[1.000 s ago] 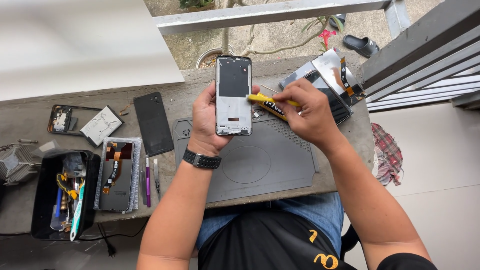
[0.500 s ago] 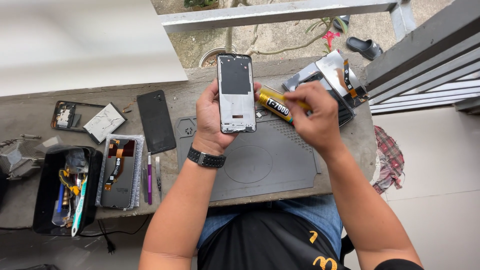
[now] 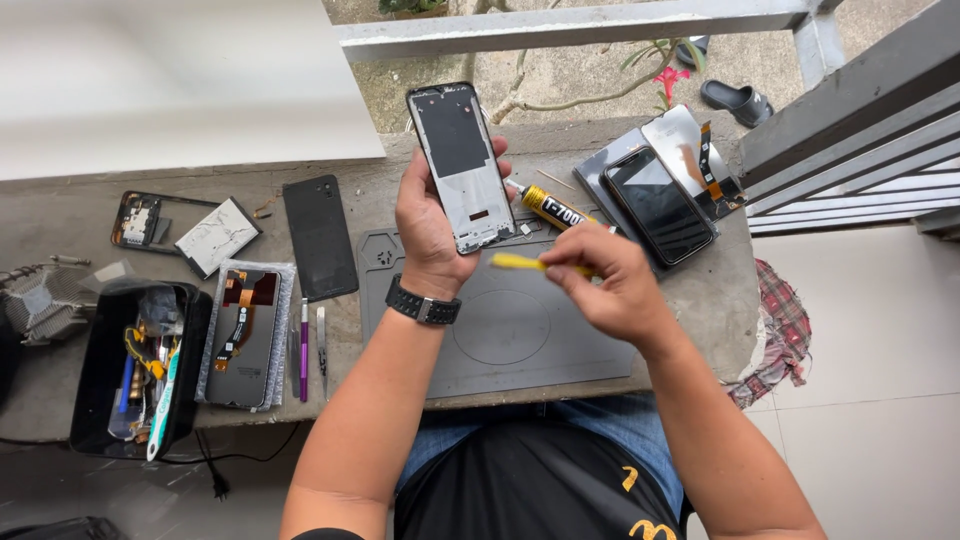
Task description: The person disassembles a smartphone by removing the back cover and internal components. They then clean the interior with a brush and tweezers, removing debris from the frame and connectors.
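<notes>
Glue tube (image 3: 553, 209) is out of your right hand (image 3: 612, 290) now and lies on the bench (image 3: 90, 215), just past the top edge of the grey work mat (image 3: 520, 335), where half a second ago you had it up against the phone. Your left hand (image 3: 432, 222) has lifted the phone frame (image 3: 462, 165) higher and tilted it, open side toward you, fingers (image 3: 497, 172) wrapped around its lower half and grasping it firmly. Your right-hand fingers are pinched on a thin yellow tool (image 3: 520, 262), held just below the frame's bottom edge and not touching it.

By the look of it, you're in the adhesive step: glue looks to have gone on and you've swapped to the yellow tool, probably to spread or tidy it, though the bead itself is too fine to see. If so, the next move calls for a steady frame and a light tip along the inner rim, without smearing glue onto the dark centre panel.

To your right, a dark-screened phone (image 3: 658, 205) lies on a silvery panel (image 3: 685, 135) with a flex cable. On your left sit a black back cover (image 3: 320, 238), a screen assembly on its wrapper (image 3: 243, 335), a purple-handled tool (image 3: 304, 350), and an open black tool case (image 3: 135, 370).
</notes>
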